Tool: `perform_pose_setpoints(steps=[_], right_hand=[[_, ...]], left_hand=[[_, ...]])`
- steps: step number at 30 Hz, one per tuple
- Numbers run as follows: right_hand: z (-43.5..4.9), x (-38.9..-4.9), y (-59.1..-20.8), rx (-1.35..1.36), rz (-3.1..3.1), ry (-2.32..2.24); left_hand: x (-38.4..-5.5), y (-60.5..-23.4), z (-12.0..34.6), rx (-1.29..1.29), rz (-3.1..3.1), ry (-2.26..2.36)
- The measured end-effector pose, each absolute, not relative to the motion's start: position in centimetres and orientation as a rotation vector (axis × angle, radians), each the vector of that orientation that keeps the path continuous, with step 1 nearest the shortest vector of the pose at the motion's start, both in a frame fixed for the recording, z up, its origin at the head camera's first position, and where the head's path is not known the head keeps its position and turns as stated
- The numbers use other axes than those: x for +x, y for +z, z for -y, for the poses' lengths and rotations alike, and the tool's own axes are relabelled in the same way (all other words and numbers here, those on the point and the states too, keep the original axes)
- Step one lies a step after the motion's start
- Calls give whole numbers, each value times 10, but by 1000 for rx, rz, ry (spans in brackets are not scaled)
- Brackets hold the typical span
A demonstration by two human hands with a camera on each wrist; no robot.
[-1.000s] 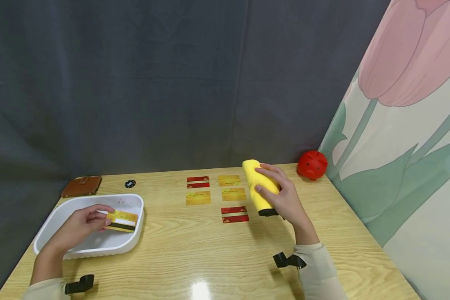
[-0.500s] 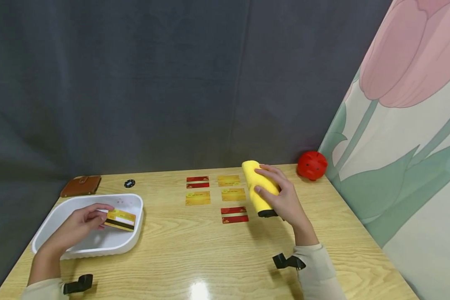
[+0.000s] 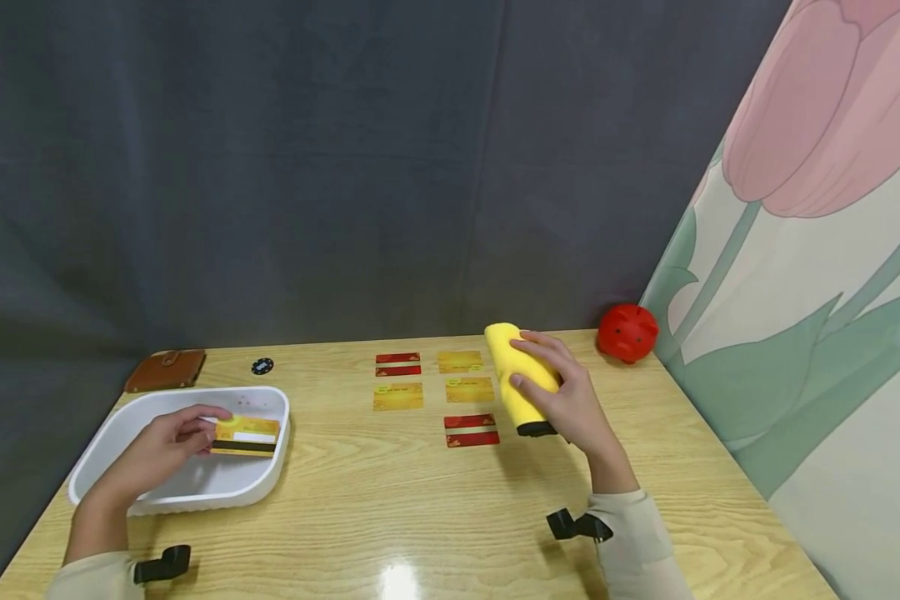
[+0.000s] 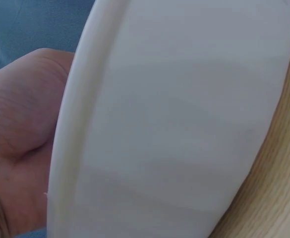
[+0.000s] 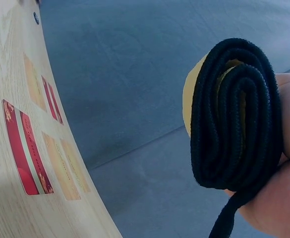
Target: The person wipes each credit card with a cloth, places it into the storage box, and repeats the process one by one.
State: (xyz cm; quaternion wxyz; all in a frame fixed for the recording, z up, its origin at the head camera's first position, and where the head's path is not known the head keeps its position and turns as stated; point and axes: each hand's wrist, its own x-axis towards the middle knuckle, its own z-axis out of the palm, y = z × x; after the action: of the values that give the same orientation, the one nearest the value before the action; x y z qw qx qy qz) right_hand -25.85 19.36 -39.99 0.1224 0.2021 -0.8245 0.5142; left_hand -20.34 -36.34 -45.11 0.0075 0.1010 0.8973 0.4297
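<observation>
Over the white plastic basin point(image 3: 270, 475) on the left, my left hand point(image 3: 157, 454) pinches a yellow card point(image 3: 246, 437) with a black stripe between thumb and fingers. In the left wrist view the basin's wall point(image 4: 174, 124) hides the fingers and the card; only part of the palm shows. My right hand point(image 3: 562, 392) grips a rolled yellow towel point(image 3: 516, 375) above the table, tilted, its dark-edged end toward me. The right wrist view shows that dark edge point(image 5: 236, 119) coiled in layers, with a loose strip hanging below.
Red cards point(image 3: 472, 431) and yellow cards point(image 3: 398, 397) lie spread mid-table. A brown wallet point(image 3: 167, 372) and a black poker chip point(image 3: 262, 366) are behind the basin. At the back right sits a red piggy bank point(image 3: 627, 333). A dark curtain point(image 3: 315, 175) hangs along the back.
The card in my left hand has changed its tilt slightly, and its stripe now lies nearly level. My right hand keeps holding the towel in nearly the same place.
</observation>
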Motion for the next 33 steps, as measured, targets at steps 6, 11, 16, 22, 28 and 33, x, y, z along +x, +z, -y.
perform_pose_setpoints(steps=[6, 11, 16, 22, 28, 33], right_hand=[[-194, -257, -400, 592, 2403, 1521], [-194, -257, -400, 598, 2397, 1531], [-193, -258, -400, 599, 2401, 1521], [-192, -258, -400, 601, 2398, 1519], [-192, -258, -399, 601, 2398, 1525], [-191, -258, -400, 603, 2400, 1528]], left_hand=[[-204, -448, 363, 233, -2795, 1283], [-205, -446, 361, 146, -2774, 1259], [-205, -447, 360, 96, -2777, 1246], [-205, -447, 360, 79, -2787, 1243], [-205, -444, 359, 67, -2803, 1267], [-204, -443, 358, 42, -2833, 1248]])
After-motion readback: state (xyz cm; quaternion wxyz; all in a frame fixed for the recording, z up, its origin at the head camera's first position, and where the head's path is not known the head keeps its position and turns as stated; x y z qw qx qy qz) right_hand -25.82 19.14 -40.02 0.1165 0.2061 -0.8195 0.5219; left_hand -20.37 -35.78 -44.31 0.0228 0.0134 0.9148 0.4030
